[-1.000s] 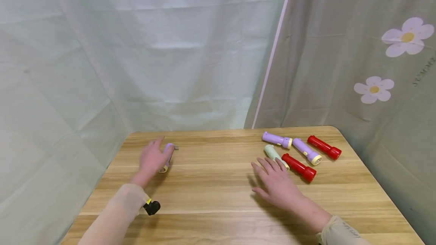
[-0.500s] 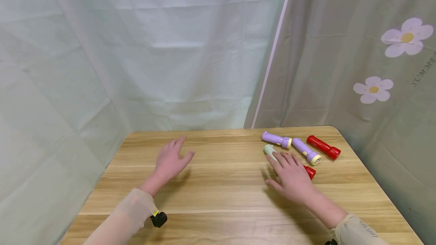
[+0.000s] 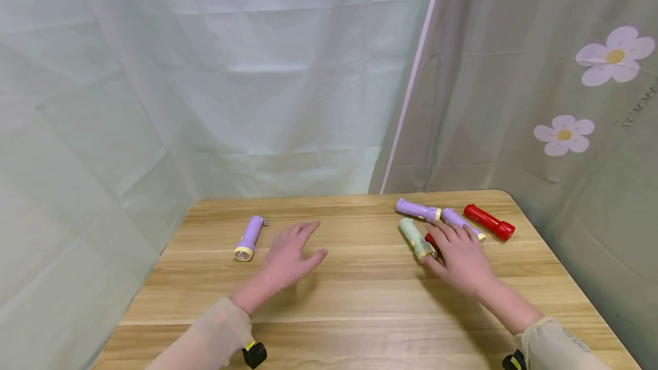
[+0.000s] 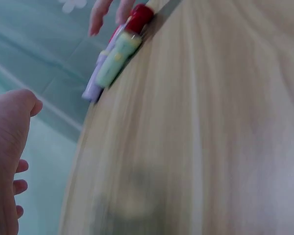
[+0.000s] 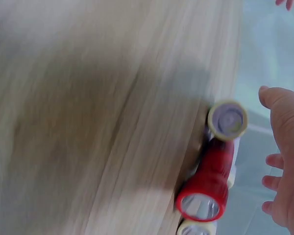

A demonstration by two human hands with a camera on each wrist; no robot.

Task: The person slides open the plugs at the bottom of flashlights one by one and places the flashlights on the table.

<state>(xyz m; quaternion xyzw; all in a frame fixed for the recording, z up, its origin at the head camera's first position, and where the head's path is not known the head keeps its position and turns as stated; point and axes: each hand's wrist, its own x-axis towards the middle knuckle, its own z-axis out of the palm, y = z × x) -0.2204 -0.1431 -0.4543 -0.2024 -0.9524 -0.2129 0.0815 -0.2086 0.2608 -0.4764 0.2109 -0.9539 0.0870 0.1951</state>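
My left hand [image 3: 289,257] hovers above the table with fingers spread, holding nothing. To its left lies a purple flashlight [image 3: 250,238] with a cream rim and a small grey piece sticking out of its tail. My right hand [image 3: 464,260] is over the group at the right, fingers extended and spread. Beneath it a red flashlight [image 5: 210,176] is mostly hidden in the head view. A pale green flashlight [image 3: 414,237] lies just left of that hand. Under the fingertips a second purple flashlight [image 3: 454,217] is partly covered. No grip on any flashlight shows.
Another purple flashlight [image 3: 414,209] lies behind the green one. A further red flashlight [image 3: 488,222] lies at the far right, near the edge of the wooden table [image 3: 339,301]. A pale curtain [image 3: 288,90] hangs behind the table.
My left hand has moved right, away from the purple flashlight, which now lies uncovered. My right hand has shifted right, from beside the green flashlight to over the nearer red one.
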